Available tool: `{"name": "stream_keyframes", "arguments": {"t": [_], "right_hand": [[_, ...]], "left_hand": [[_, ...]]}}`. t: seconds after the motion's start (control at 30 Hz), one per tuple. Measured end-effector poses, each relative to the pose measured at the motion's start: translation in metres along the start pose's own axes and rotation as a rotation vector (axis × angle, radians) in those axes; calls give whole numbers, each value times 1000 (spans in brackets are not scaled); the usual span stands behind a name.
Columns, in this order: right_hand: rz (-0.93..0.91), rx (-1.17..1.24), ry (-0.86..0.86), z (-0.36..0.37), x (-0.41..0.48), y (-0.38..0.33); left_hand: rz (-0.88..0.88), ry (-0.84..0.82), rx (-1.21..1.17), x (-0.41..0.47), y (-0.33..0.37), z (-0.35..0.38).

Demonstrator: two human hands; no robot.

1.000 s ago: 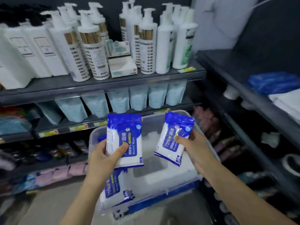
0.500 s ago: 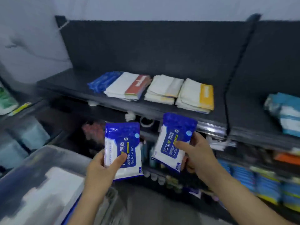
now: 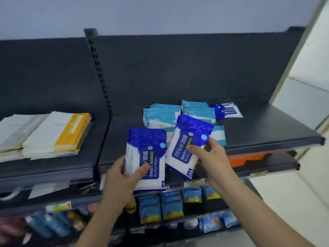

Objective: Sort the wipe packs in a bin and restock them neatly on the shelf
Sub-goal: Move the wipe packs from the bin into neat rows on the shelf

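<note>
Gripping the left pack (image 3: 147, 157) upright, the left hand (image 3: 121, 182) curls its thumb across the front, fingers behind. The right hand (image 3: 213, 157) pinches the right pack (image 3: 188, 145), which is tilted, with the thumb on its face and fingers behind its right edge. Both forearms point forward, and the packs are held side by side in the air at the front edge of the shelf (image 3: 267, 129). Farther back on the shelf lie stacked pale packs (image 3: 162, 114), and a blue pack (image 3: 227, 110) lies flat beside them.
</note>
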State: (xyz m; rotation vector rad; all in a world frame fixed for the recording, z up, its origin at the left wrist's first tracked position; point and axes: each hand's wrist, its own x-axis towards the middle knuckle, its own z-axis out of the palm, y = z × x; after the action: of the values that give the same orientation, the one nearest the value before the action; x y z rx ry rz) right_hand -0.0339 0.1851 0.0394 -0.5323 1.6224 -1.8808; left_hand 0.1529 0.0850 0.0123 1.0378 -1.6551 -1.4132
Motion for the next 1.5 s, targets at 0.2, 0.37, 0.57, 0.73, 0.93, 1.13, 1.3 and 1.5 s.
{"name": "stream_keyframes", "arguments": {"t": [0.2, 0.37, 0.57, 0.73, 0.93, 1.13, 1.3, 1.5], "right_hand": [[-11, 40, 130, -84, 50, -14], [1, 90, 295, -135, 99, -13], [19, 112, 463, -181, 170, -23], [-2, 175, 600, -220, 208, -34], [20, 204, 625, -265, 244, -39], [63, 191, 458, -312, 294, -45], [130, 234, 303, -341, 339, -47], [219, 260, 261, -342, 393, -33]], "left_hand": [[5, -143, 15, 50, 22, 97], [20, -256, 46, 106, 27, 166], [33, -397, 100, 187, 38, 245], [109, -554, 284, 236, 53, 313], [222, -678, 617, 262, 52, 376], [180, -593, 734, 261, 54, 404], [71, -634, 767, 251, 56, 409], [-38, -627, 668, 234, 58, 409]]}}
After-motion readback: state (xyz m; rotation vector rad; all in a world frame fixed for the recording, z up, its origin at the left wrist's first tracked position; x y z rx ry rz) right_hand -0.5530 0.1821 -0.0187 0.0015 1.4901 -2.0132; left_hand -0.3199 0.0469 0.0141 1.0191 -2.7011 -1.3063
